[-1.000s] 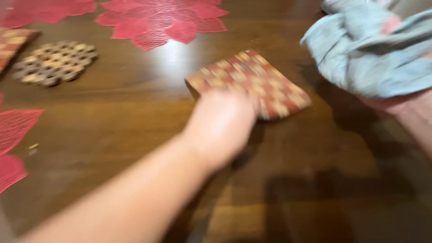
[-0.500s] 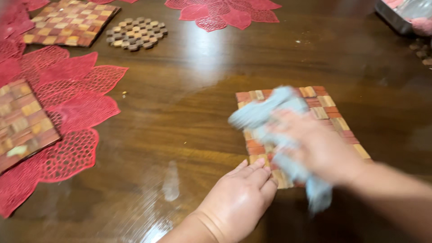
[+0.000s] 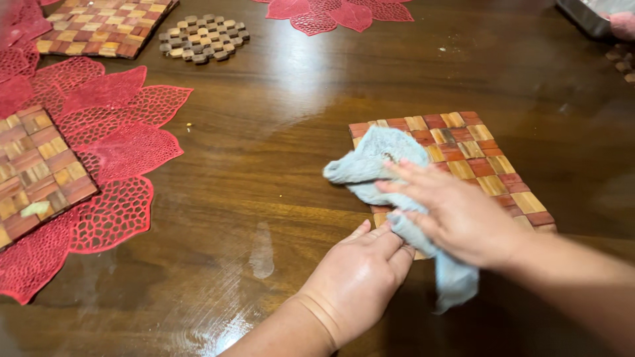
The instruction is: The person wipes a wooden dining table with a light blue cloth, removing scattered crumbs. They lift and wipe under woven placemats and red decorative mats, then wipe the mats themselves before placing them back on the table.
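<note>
Head view, steeply down, close over table

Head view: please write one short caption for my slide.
Right hand presses a light blue cloth on a woven checkered mat; left hand rests at its edge.
</note>
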